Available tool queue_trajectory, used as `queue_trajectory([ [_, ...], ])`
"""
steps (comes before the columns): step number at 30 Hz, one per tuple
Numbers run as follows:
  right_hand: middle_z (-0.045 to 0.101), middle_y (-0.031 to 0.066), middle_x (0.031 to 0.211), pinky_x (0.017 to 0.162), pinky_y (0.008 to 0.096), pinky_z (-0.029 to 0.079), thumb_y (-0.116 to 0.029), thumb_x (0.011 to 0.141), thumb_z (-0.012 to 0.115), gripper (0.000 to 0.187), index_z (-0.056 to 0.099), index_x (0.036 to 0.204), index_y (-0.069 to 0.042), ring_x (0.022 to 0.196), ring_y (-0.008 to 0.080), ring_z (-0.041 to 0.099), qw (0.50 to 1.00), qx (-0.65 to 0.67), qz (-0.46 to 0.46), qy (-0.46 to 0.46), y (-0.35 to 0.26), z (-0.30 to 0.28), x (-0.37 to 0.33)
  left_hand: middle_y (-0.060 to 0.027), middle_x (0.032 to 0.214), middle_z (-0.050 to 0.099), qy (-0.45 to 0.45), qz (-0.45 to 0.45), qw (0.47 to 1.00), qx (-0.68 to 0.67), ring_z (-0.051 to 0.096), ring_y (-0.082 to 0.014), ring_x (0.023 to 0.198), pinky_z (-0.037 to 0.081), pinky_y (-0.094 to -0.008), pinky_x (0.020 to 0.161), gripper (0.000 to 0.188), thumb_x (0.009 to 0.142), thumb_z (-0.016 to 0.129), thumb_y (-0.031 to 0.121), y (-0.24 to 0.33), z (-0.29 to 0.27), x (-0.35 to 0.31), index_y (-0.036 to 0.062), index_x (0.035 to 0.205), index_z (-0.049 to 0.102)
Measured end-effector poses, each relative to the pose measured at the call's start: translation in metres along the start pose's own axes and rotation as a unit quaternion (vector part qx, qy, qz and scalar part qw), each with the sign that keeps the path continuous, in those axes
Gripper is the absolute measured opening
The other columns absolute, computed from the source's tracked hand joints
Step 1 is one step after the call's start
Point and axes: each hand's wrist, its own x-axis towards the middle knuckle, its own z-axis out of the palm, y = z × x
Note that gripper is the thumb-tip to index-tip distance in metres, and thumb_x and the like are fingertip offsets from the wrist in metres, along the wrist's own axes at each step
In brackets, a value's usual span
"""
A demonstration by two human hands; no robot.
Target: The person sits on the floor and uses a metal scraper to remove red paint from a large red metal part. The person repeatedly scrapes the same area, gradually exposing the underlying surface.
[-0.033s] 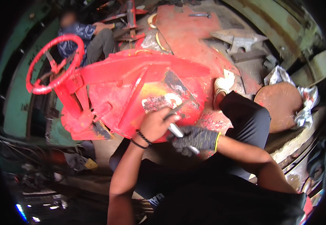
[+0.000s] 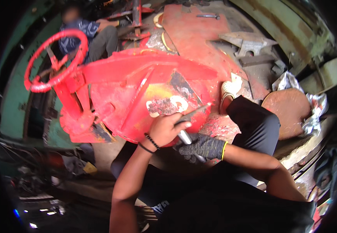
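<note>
My left hand (image 2: 164, 130), bare with black bands at the wrist, pinches a tapered grey metal blade (image 2: 193, 114) between thumb and fingers. Its tip points up and right over the red-painted metal housing (image 2: 137, 112), whose face has worn, bare patches; I cannot tell if the tip touches it. In a dark grey knit glove with a yellow cuff, my right hand (image 2: 203, 146) is closed round a silver metal bar (image 2: 184, 137), just below the left hand. The glove hides much of the bar, so its kind is unclear.
A red steering wheel (image 2: 31, 72) rises from the housing's left end. Another person (image 2: 87, 35) sits behind it. Farther off lie a hammer (image 2: 208, 16) on a red sheet (image 2: 191, 33) and an anvil (image 2: 248, 42). A round brown disc (image 2: 286, 110) is at the right.
My left hand has shifted slightly right with the blade, whose tip now sits farther right. The silver bar and my gloved right hand have barely moved.
</note>
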Motion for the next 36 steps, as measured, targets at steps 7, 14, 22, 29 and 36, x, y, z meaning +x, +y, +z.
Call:
queue_trajectory([
  [7,0.057,0.0027,0.067,0.043,0.0262,0.044,-0.032,0.089,0.067,0.030,0.062,0.104,-0.007,0.049,0.0108,0.055,0.953,-0.165,0.092,0.235,0.032,-0.024,0.026,-0.0162,0.107,0.066,0.257,0.037,0.965,-0.021,0.065,-0.0319,0.101,0.052,-0.0387,0.087,0.036,0.081,0.073,0.014,-0.080,-0.019,-0.033,0.0017,0.115,0.065],
  [14,0.052,0.0003,0.058,0.040,0.0258,0.040,-0.018,0.092,0.065,0.020,0.062,0.105,-0.003,0.044,0.0104,0.049,0.922,-0.033,0.022,0.384,0.027,-0.060,0.072,-0.0065,0.086,0.070,0.566,-0.143,0.807,-0.089,0.065,-0.0125,0.079,0.051,-0.0270,0.073,0.020,0.095,0.065,0.017,-0.143,-0.091,-0.057,-0.0005,0.104,0.068],
  [22,0.054,0.0032,0.061,0.037,0.0290,0.039,-0.023,0.090,0.065,0.021,0.059,0.097,-0.004,0.040,0.0140,0.049,0.917,-0.022,0.065,0.392,0.046,-0.078,0.070,-0.0154,0.098,0.069,0.416,-0.088,0.903,-0.053,0.068,-0.0272,0.091,0.052,-0.0342,0.080,0.023,0.091,0.067,0.019,-0.129,-0.069,-0.043,0.0008,0.105,0.068],
  [29,0.057,0.0088,0.064,0.050,0.0364,0.048,-0.023,0.088,0.061,0.018,0.060,0.091,-0.005,0.051,0.0210,0.058,0.887,-0.181,0.007,0.425,0.037,-0.106,0.074,-0.0190,0.100,0.069,0.339,-0.160,0.926,-0.054,0.068,-0.0286,0.092,0.052,-0.0346,0.083,0.031,0.094,0.064,0.024,-0.173,-0.050,-0.026,-0.0019,0.110,0.067],
  [36,0.063,0.0235,0.082,0.072,0.0508,0.048,-0.026,0.087,0.063,0.023,0.061,0.089,-0.003,0.080,0.0421,0.062,0.700,-0.511,-0.216,0.449,0.040,-0.163,0.104,-0.0192,0.102,0.071,0.280,-0.168,0.942,-0.071,0.069,-0.0233,0.092,0.052,-0.0319,0.083,0.031,0.092,0.065,0.018,-0.175,-0.049,-0.028,-0.0025,0.115,0.066],
])
